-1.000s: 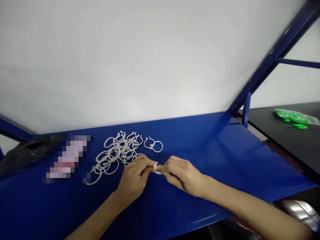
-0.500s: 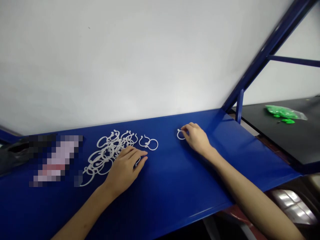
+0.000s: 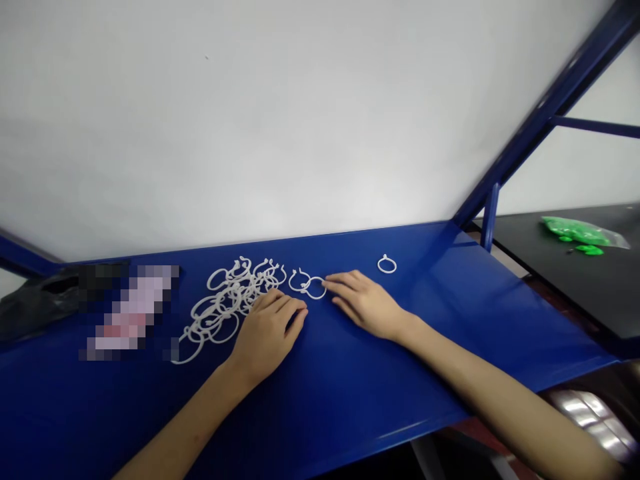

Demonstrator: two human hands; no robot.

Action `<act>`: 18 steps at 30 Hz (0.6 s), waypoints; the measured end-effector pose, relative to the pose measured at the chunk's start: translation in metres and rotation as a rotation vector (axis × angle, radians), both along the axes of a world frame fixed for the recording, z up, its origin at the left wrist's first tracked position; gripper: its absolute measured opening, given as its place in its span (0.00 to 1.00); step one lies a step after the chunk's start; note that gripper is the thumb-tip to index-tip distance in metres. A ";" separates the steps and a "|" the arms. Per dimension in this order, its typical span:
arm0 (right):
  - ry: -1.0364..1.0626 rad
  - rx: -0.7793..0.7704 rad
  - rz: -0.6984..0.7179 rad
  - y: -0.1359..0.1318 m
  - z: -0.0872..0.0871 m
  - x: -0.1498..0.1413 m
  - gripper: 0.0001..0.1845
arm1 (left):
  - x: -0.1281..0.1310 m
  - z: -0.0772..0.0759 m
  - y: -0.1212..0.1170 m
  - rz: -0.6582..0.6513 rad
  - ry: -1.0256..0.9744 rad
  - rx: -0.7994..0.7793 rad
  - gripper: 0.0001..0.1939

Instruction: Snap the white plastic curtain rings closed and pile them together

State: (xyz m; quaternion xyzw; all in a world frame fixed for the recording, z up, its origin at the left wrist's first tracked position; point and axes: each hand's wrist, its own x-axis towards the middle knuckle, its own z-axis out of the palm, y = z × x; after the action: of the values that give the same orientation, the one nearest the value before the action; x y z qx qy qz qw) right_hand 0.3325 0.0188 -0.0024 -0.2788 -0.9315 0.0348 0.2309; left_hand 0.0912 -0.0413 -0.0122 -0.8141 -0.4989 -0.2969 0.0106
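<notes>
Several white plastic curtain rings, each with a small eyelet or an open, clip-like loop, lie tangled in a pile (image 3: pixel 220 308) on the blue table. At the pile's right edge rests my left hand (image 3: pixel 267 337), palm down, fingers loosely bent and thumb a little apart; what lies under its fingers is hidden. My right hand (image 3: pixel 367 303) is open, its stretched fingertips at the right side of a linked pair of white rings (image 3: pixel 316 298). Whether they touch it I cannot tell. Farther right, a single closed white ring (image 3: pixel 387 272) lies by itself.
A black plastic bag (image 3: pixel 30 303) and a blurred-out pinkish packet (image 3: pixel 133 300) lie left of the pile. Blue metal frame bars (image 3: pixel 530 130) rise at the right. Beyond them, a black table (image 3: pixel 540 267) holds a clear bag of green pieces (image 3: pixel 575 230).
My right hand has let go of the single ring, leaving it on the table, and moved left to the linked pair. My left hand stays beside the pile. The view has shifted slightly.
</notes>
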 end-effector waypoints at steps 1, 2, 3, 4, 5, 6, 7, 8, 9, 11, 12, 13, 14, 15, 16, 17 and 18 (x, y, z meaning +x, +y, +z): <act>-0.028 0.004 0.036 -0.002 -0.003 -0.005 0.17 | 0.000 0.000 0.000 -0.001 0.000 0.003 0.09; -0.055 0.007 0.048 -0.003 -0.006 -0.008 0.16 | 0.000 0.000 0.000 -0.003 0.001 0.006 0.09; -0.075 0.005 0.047 -0.002 -0.008 -0.009 0.14 | 0.001 0.000 0.000 -0.007 0.001 0.009 0.09; -0.086 -0.001 0.043 -0.001 -0.009 -0.009 0.13 | 0.001 0.000 0.000 -0.009 0.000 0.015 0.09; -0.086 -0.011 0.040 -0.001 -0.010 -0.008 0.12 | 0.002 0.001 -0.001 -0.010 -0.004 0.021 0.09; -0.078 -0.019 0.042 0.000 -0.009 -0.006 0.12 | 0.003 0.002 -0.001 -0.005 -0.010 0.027 0.09; -0.060 -0.022 0.049 -0.001 -0.008 -0.004 0.12 | 0.004 0.003 -0.002 0.003 -0.020 0.031 0.09; -0.034 -0.019 0.056 -0.002 -0.006 -0.002 0.11 | 0.005 0.004 -0.003 0.014 -0.036 0.032 0.09; -0.004 -0.012 0.062 -0.005 -0.004 -0.002 0.11 | 0.006 0.006 -0.004 0.028 -0.059 0.028 0.09; 0.057 0.008 0.077 -0.012 0.001 -0.003 0.10 | 0.008 0.009 -0.005 0.052 -0.129 0.001 0.10; 0.083 0.020 0.089 -0.017 0.003 -0.005 0.10 | 0.009 0.011 -0.006 0.058 -0.174 -0.028 0.10; 0.101 0.030 0.103 -0.022 0.005 -0.007 0.10 | 0.010 0.013 -0.007 0.056 -0.225 -0.066 0.11; 0.111 0.039 0.118 -0.026 0.006 -0.009 0.10 | 0.011 0.014 -0.008 0.049 -0.276 -0.115 0.11; 0.115 0.046 0.134 -0.031 0.007 -0.011 0.10 | 0.012 0.015 -0.008 0.037 -0.323 -0.171 0.11; 0.118 0.052 0.151 -0.034 0.008 -0.013 0.10 | 0.013 0.016 -0.009 0.023 -0.362 -0.229 0.11; 0.126 0.059 0.166 -0.037 0.009 -0.013 0.10 | 0.014 0.017 -0.010 0.009 -0.393 -0.282 0.11; 0.145 0.068 0.174 -0.039 0.010 -0.014 0.10 | 0.015 0.018 -0.011 -0.001 -0.415 -0.326 0.11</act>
State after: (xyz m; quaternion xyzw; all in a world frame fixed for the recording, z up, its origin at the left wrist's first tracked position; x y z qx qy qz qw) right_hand 0.3188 -0.0199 0.0072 -0.1857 -0.9337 0.0431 0.3032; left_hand 0.1058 -0.0519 0.0056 -0.7270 -0.5312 -0.3734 -0.2235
